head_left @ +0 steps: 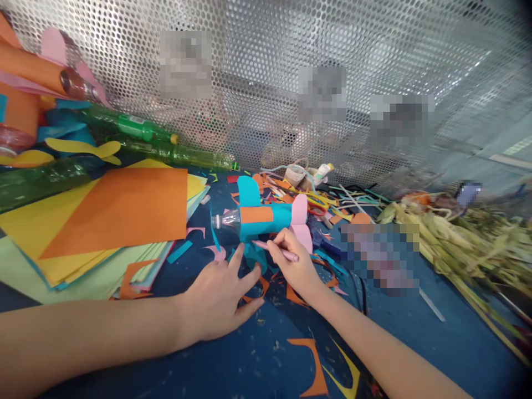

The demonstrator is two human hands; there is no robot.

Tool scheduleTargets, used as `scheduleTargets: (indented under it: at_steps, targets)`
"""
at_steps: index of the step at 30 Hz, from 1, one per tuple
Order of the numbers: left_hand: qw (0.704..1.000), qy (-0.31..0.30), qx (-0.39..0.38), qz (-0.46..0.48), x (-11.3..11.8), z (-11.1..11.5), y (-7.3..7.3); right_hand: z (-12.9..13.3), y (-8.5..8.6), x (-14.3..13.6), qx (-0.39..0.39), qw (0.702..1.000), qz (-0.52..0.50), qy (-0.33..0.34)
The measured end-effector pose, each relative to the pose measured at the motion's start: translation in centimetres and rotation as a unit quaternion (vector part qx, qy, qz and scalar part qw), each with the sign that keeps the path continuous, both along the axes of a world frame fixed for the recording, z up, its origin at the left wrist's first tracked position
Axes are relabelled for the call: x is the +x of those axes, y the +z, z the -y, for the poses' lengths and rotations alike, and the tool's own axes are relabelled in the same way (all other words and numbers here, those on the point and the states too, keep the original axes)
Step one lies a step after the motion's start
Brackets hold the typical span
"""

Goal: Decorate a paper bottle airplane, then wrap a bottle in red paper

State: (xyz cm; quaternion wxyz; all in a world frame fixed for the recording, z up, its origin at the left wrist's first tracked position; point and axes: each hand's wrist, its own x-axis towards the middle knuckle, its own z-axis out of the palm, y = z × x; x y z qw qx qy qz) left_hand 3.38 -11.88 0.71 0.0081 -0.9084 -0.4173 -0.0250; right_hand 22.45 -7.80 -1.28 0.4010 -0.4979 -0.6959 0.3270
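The rear is closed off by a silvery metal panel (266, 33), pierced throughout by small round holes and streaked by light at the upper right. A pale slanted strip (517, 145) is seen near the right edge. Below, a dark blue counter (187, 371) is flecked with pale specks.

Bottle (260, 215) on table (174, 368), paper stack (124, 213) left, husks (453, 246) right, mesh panel (257, 39) behind

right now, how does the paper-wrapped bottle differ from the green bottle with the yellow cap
The paper-wrapped bottle has pink and turquoise fins; the green bottle shows none. The paper-wrapped bottle's exposed neck is clear, the green bottle's plastic green. The paper-wrapped bottle's neck points left, the green bottle's right. Both lie on their sides.
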Motion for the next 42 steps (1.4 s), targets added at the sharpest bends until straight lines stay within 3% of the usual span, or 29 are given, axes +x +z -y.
scheduleTargets:
  at_steps: [6,12,19,27,34,42]
  targets:
    - [1.0,0.003,-0.007,-0.005,0.0,0.0,0.1,-0.1,-0.2,0.0,0.003,1.0,-0.003,0.007]
    - [1.0,-0.001,-0.009,0.0,0.0,0.1,0.0,0.2,0.4,0.2,0.065,0.996,0.022,-0.048]
    - [1.0,0.002,-0.013,0.006,0.0,0.1,0.1,0.7,0.8,0.2,0.073,0.994,0.008,-0.085]
    - [1.0,0.002,-0.011,0.005,0.0,0.2,0.1,0.5,0.6,-0.1,0.051,0.998,0.005,-0.025]
    - [1.0,0.002,-0.008,0.003,0.0,0.1,0.2,0.1,0.2,-0.2,-0.02,0.999,-0.017,0.034]
    - [1.0,0.005,-0.022,0.015,0.0,0.2,0.2,0.0,1.0,-0.3,-0.048,0.992,-0.113,-0.024]
